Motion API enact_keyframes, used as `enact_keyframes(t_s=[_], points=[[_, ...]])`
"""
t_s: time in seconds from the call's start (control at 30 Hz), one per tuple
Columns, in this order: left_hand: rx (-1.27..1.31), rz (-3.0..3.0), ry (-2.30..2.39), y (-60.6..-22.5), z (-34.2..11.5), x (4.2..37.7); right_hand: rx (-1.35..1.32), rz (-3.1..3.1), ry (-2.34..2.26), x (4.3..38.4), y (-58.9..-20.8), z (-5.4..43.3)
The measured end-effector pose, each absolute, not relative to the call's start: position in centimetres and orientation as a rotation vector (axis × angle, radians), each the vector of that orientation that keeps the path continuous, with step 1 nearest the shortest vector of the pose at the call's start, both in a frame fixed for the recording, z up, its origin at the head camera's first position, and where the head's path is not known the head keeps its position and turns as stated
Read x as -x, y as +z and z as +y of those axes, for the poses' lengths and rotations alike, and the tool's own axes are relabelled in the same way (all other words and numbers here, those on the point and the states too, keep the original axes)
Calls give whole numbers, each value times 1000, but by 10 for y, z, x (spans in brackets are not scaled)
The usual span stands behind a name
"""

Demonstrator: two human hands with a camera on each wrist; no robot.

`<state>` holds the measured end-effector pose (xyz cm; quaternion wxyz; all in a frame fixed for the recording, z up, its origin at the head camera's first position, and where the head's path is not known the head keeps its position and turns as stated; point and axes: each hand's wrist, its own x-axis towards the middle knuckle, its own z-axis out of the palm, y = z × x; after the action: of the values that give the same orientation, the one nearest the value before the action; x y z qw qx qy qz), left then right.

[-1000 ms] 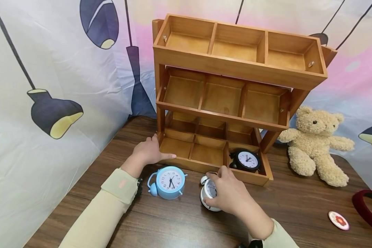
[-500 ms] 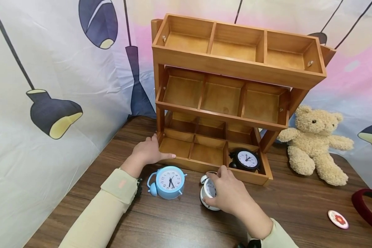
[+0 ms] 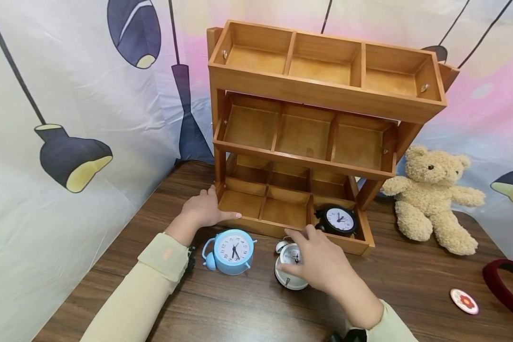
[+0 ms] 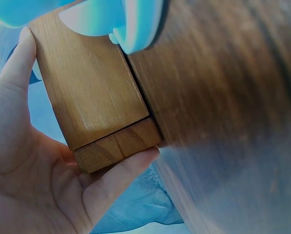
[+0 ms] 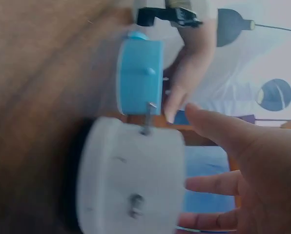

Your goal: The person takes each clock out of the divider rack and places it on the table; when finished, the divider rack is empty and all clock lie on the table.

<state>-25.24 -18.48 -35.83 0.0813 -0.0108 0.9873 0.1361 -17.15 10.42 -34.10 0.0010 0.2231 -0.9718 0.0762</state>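
My left hand (image 3: 201, 209) holds the lower left corner of the tiered wooden shelf (image 3: 325, 97). Its thumb lies on the front board and its fingers run along the side; the left wrist view shows them at the board's end (image 4: 117, 146). A white alarm clock (image 3: 289, 279) lies face up on the table, and my right hand (image 3: 327, 263) hovers over its right part, thumb and fingers spread. In the right wrist view a gap shows between the thumb and the white clock (image 5: 135, 180). Between the hands lies a light blue alarm clock (image 3: 234, 251).
A black alarm clock (image 3: 337, 221) lies in the bottom tier's right front compartment. Right of the shelf sits a teddy bear (image 3: 433, 199). A round flower badge (image 3: 464, 301) and a dark red headband (image 3: 498, 285) lie further right. A printed cloth (image 3: 145, 109) hangs behind.
My right hand has loosened from the white clock and shifted slightly right, baring more of its dial. The left hand stays at the shelf corner.
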Motion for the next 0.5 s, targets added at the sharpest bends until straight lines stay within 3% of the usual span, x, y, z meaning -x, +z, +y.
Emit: enact_keyframes(t_s=[0.5], points=[[33, 2959, 397, -359, -185, 253, -583, -2953, 245, 226, -332, 150]])
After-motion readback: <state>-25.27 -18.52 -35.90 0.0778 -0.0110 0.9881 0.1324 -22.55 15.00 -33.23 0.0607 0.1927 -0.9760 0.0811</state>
